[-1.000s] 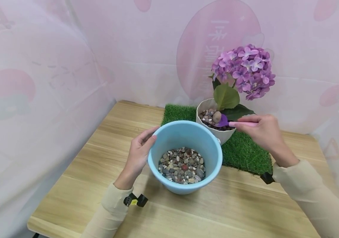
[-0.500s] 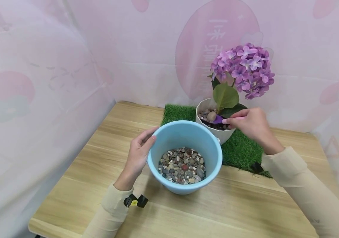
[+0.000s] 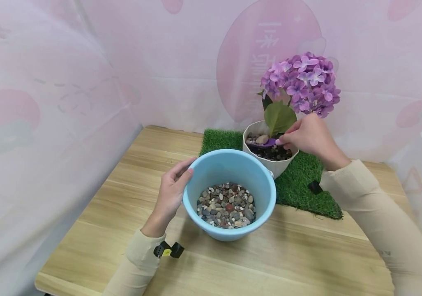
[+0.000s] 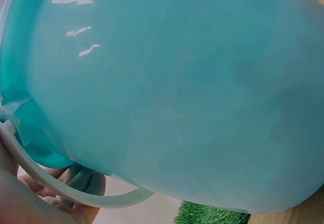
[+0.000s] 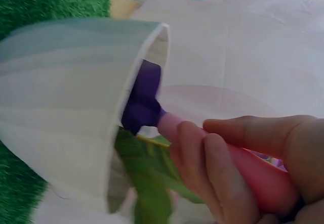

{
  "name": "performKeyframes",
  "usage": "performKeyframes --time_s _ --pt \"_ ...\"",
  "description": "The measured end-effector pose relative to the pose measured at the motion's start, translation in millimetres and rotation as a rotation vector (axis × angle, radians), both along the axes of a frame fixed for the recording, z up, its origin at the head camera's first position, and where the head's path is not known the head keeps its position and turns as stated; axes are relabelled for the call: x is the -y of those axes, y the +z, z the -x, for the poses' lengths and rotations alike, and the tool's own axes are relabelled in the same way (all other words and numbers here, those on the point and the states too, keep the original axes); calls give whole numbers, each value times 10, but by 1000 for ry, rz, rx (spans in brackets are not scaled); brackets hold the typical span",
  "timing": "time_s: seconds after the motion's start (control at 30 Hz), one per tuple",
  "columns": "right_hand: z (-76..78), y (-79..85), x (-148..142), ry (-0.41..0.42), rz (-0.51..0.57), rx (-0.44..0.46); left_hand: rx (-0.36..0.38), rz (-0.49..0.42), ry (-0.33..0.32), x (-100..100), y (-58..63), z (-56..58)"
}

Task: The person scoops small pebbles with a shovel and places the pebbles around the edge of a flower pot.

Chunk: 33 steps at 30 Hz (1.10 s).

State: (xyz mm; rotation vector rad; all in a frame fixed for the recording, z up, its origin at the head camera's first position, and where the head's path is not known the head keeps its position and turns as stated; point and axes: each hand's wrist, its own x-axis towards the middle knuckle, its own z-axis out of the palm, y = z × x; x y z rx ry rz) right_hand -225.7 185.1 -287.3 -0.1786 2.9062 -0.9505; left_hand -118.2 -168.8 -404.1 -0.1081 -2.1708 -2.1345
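On the pale wood-grain tabletop (image 3: 211, 267), a round light-blue plastic bucket (image 3: 227, 166) is stood nearest, its bottom covered with small multicoloured pebbles (image 3: 228, 205). It is steadied by the left hand (image 3: 172, 187), whose thumb and relaxed fingers are laid, not clenched, against the rim at ten o'clock. Farther off, towards one o'clock from the bucket, a white faceted plant pot (image 3: 279, 167) is set on a green artificial-grass mat (image 3: 293, 191). A small shovel with a purple blade and pink handle (image 3: 270, 142) is held by the right hand (image 3: 312, 135) at the pot's two o'clock, the fingers closed on the handle; the blade is lowered inside the pot, just beside a large tan rounded stone (image 3: 262, 139). Mixed brown gravel (image 3: 252, 139) is gathered at ten o'clock, while dark soil (image 3: 270, 153) is left bare at six. Above, a purple clustered flower head (image 3: 299, 84) is carried over broad green leaves (image 3: 279, 117). The step in hand is judged to be the placing of stones over the soil; next, it is likely called for that the stone be settled and the blade be eased away without the leaves being knocked
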Motion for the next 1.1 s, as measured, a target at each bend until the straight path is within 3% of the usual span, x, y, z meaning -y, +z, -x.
performKeyframes --time_s 0.4,0.73,0.9,1.1 --pt "-24 227 105 3 -80 13 -2 1 -1 3 -12 -1" --pt "-133 296 132 3 -135 -143 -11 6 -1 11 -20 18" --pt "-204 308 103 15 -182 -186 -4 5 -1 1 -11 11" --pt "-320 282 34 54 -155 -226 -3 10 3 -5 3 0"
